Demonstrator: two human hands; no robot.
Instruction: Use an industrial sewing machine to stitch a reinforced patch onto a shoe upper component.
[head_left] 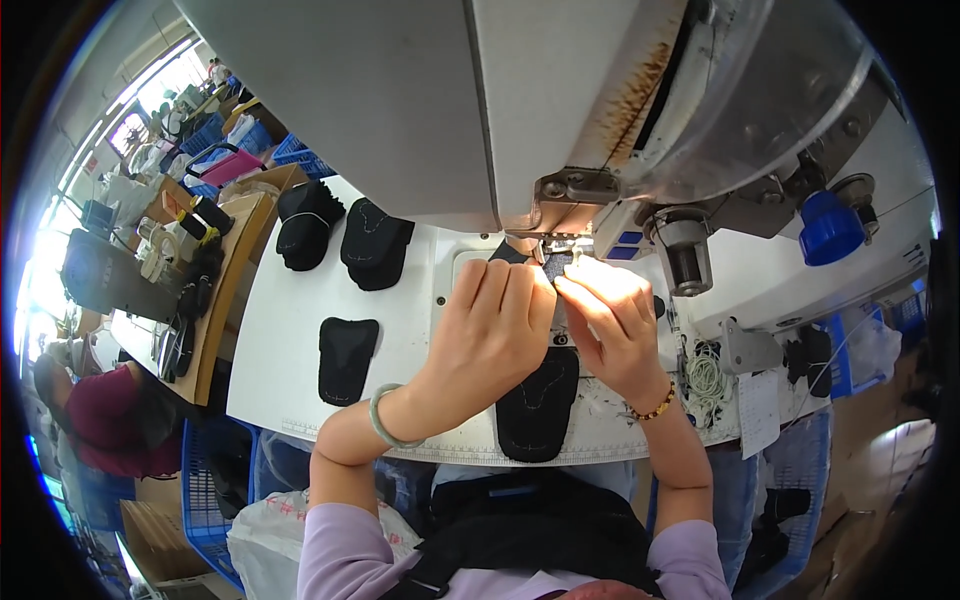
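Under the lit needle area of a sewing machine (575, 200), a small dark fabric piece (556, 267) lies between my two hands. My left hand (500, 318) is closed at its left side, fingers bent and fingertips mostly hidden. With thumb and fingers together, my right hand (618, 318) pinches the piece's right edge. A black corner of fabric (510, 252) shows just beyond my left knuckles. Nearer to me, a black padded fabric piece (537, 412) with pale stitching lies on the white table, reaching its front edge.
Stacks of black pieces (375, 245) and a tied bundle (307, 225) sit at the table's left, with a single black piece (348, 360) nearer. Right of my hand lie tangled pale cord (708, 385) and a paper sheet (759, 412). A blue knob (832, 228) juts from the machine.
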